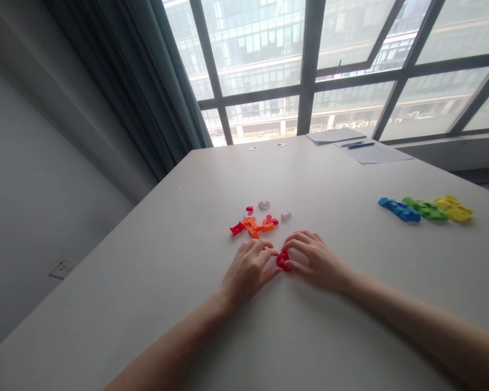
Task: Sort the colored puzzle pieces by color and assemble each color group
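A small red plastic puzzle piece (pixel 283 261) is between my two hands, low over the white table (pixel 167 233). My left hand (pixel 250 266) grips its left side between thumb and fingers. From the right, my right hand (pixel 312 258) pinches the same piece with thumb and forefinger. Whether it is one part or several joined is too small to tell. Just beyond my fingers lies a loose pile of orange pieces (pixel 252 225), with a red piece (pixel 237 228) at its left and white pieces (pixel 264 205) behind it.
Assembled blue (pixel 399 209), green (pixel 426 208) and yellow (pixel 453 208) blocks lie in a row on the right. Papers (pixel 375 153) and a pen (pixel 361 145) rest at the far edge near the window. A dark curtain (pixel 146 81) hangs at the left; a wall socket (pixel 63 269) is below.
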`<state>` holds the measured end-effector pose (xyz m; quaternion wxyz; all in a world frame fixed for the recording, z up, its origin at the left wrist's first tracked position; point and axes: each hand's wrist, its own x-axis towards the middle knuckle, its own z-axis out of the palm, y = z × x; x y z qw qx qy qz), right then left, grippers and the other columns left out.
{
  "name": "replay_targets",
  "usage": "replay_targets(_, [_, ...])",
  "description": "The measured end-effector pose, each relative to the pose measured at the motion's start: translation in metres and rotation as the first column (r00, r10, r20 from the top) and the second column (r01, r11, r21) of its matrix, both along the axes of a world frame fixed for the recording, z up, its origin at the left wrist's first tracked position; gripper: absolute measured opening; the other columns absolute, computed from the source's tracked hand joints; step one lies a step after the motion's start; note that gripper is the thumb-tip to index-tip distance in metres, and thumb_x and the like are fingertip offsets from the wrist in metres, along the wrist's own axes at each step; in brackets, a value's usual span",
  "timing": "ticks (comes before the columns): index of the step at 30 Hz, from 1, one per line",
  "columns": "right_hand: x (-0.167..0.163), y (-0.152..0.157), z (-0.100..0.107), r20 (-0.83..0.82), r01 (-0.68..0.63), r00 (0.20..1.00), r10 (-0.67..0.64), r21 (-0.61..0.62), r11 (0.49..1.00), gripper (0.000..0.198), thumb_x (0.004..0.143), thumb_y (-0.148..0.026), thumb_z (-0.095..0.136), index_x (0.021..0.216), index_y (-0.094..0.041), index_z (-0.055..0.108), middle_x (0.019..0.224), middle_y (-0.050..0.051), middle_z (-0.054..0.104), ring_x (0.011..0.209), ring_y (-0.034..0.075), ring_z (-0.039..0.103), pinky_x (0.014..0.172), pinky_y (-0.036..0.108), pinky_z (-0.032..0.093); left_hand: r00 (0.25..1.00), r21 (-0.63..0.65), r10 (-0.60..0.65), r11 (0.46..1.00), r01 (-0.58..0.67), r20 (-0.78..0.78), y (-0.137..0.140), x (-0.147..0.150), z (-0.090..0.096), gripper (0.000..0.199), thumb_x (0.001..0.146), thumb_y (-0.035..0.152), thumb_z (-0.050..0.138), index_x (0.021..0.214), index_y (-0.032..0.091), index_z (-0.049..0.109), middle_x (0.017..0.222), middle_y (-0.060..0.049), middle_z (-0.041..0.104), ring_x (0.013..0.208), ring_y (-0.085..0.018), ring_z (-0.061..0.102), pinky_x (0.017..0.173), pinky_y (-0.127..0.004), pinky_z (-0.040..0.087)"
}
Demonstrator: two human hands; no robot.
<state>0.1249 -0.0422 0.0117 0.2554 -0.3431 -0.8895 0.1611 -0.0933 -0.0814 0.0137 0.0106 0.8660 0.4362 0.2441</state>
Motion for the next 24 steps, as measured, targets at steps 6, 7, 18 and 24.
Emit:
replay_targets(6, [0.0001, 0.0024, -0.0035, 0.021, 0.015, 1.0, -0.015, 0.005, 1.0, 0.019, 0.088, -0.041, 0.06, 0.096, -0.023, 0.06, 0.108, 0.006, 0.064, 0.108, 0.023, 0.053, 0.094, 0.041, 0.041, 0.999, -0.013, 0.035, 0.999, -0.035, 0.012, -0.0003, 0.0007, -0.0001, 0.02, 0.085, 0.021, 0.066, 0.104, 0.019, 0.06, 0.11, -0.007, 0.064, 0.102, -0.024, 0.057, 0.09, -0.041, 0.044])
replay_targets(7, [0.0001, 0.0031, -0.0043, 0.02, 0.027, 0.999, -0.027, 0.0, 1.0, 0.019, 0.087, -0.041, 0.062, 0.094, -0.023, 0.059, 0.107, 0.006, 0.064, 0.107, 0.023, 0.053, 0.094, 0.042, 0.041, 0.999, -0.015, 0.037, 0.999, -0.037, 0.013, -0.0003, 0.0009, -0.0002, 0.019, 0.085, 0.021, 0.066, 0.104, 0.019, 0.06, 0.109, -0.007, 0.064, 0.102, -0.024, 0.057, 0.09, -0.04, 0.044])
replay_targets(18, [-0.001, -0.0002, -0.0034, -0.108, 0.042, 0.993, -0.043, -0.003, 0.999, 0.021, 0.081, -0.023, 0.069, 0.096, -0.023, 0.054, 0.098, 0.003, 0.068, 0.096, 0.02, 0.061, 0.091, 0.039, 0.042, 0.999, -0.02, 0.028, 0.999, -0.028, 0.029, -0.0001, 0.0002, 0.0011, 0.016, 0.087, 0.027, 0.064, 0.101, 0.019, 0.062, 0.108, -0.007, 0.065, 0.099, -0.023, 0.058, 0.089, -0.039, 0.045])
replay_targets(24, [-0.0011, -0.0028, 0.0005, -0.185, -0.011, 0.982, 0.029, 0.101, 0.995, 0.027, 0.087, -0.028, 0.064, 0.113, -0.025, 0.058, 0.106, 0.003, 0.069, 0.098, 0.018, 0.062, 0.091, 0.034, 0.042, 0.998, -0.004, 0.005, 1.0, -0.004, 0.06, 0.0012, 0.0004, 0.0007, 0.012, 0.092, 0.023, 0.057, 0.102, 0.019, 0.062, 0.107, -0.006, 0.065, 0.099, -0.021, 0.058, 0.09, -0.039, 0.044])
